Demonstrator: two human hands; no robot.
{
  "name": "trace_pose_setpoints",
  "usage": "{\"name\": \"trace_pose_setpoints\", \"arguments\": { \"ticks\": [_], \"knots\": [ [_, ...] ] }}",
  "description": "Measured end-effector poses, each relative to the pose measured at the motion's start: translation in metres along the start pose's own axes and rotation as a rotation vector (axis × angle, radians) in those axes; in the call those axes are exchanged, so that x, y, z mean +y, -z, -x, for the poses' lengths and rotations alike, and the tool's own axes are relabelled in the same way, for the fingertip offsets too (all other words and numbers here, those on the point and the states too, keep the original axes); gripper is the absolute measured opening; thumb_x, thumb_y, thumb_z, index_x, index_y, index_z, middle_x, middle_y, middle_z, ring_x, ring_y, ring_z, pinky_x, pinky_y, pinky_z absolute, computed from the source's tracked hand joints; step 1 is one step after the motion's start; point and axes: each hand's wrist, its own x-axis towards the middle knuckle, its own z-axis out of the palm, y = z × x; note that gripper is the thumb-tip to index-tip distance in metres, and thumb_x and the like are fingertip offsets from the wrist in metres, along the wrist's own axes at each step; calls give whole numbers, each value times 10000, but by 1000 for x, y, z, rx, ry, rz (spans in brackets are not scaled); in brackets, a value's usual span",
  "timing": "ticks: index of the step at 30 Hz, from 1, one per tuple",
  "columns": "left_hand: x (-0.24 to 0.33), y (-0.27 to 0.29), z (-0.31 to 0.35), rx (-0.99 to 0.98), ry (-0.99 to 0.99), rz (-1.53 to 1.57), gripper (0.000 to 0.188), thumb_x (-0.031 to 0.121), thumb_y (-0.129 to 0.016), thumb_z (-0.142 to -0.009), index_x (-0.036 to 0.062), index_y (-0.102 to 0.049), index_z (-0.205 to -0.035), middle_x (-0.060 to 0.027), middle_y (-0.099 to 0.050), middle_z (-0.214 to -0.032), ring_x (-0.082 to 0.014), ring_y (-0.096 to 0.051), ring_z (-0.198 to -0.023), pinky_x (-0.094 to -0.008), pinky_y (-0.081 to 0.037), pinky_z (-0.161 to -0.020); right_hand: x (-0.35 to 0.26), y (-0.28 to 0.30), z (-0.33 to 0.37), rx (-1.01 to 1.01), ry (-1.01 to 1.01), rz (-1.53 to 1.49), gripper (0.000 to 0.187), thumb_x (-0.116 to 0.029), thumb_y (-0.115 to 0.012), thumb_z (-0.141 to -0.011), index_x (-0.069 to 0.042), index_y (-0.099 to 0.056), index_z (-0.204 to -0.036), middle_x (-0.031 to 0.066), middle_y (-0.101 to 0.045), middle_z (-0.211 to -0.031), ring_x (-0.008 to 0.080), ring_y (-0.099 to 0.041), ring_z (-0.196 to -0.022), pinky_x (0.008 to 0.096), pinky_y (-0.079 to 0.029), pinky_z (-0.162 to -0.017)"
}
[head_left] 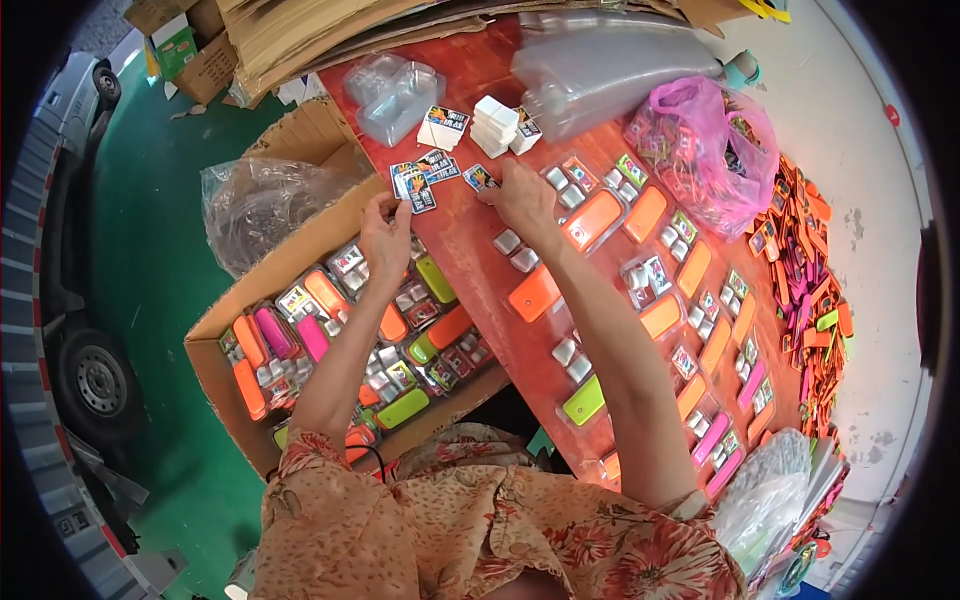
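My left hand is closed, its fingertips pinching the edge of a dark printed card beside a small heap of like cards. In the closed fingers of my right hand is another printed card, held just above the red table. Behind it stands a white stack of cards, with one face-up card to its left. Rows of clear blister packs, with orange, green or pink cases, white blocks and small cards, lie under and beyond my right forearm.
Left of the table, an open cardboard box holds many filled packs and a clear plastic bag. Clear trays and plastic sheets lie at the back. At right are a pink bag and a heap of coloured cases.
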Motion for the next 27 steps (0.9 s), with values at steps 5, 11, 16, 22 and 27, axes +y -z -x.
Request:
{"name": "trace_pose_setpoints", "arguments": {
  "ticks": [5, 11, 16, 22, 27],
  "knots": [
    [12, -9, 2, 62, -20, 2, 316, 167, -624, -744, 6, -481, -975, -120, -489, -912, -198, -513, -830, -302, -461, -694, 7, 8, -13, -113, -52, -67, 298, -256, -674, -606, -80, -607, -837, 108, -614, -791, 240, -595, -780, 349, -449, -640],
    [28, -9, 7, 119, -135, -333, 393, 183, -663, -695, 25, -475, -1002, -149, -440, -992, -286, -449, -913, -365, -400, -767, 5, 16, -16, -83, -89, -146, 253, -210, -669, -611, -69, -622, -816, 106, -622, -760, 235, -603, -735, 342, -452, -638],
    [25, -16, 8, 111, -155, -458, 428, 216, -666, -683, 53, -478, -1031, -154, -439, -992, -309, -416, -963, -382, -337, -816, 4, 11, -11, -18, -93, -163, 204, -170, -639, -647, -91, -636, -834, 119, -623, -765, 250, -604, -737, 355, -457, -653],
    [21, -35, 9, 113, -279, -449, 356, 254, -624, -718, 65, -511, -998, -160, -467, -883, -322, -447, -866, -404, -348, -756, 17, 11, -1, 177, -46, -208, 145, -158, -558, -708, -67, -631, -795, 151, -608, -763, 296, -597, -725, 400, -465, -643],
    [-25, -1, -25, 116, -512, -421, 384, 271, -546, -795, -36, -501, -1021, -195, -539, -956, -336, -496, -909, -410, -375, -803, -12, 18, 8, 193, 210, -162, 116, -77, -502, -710, -17, -567, -785, 183, -581, -737, 323, -592, -676, 417, -482, -573]
  ]
}}
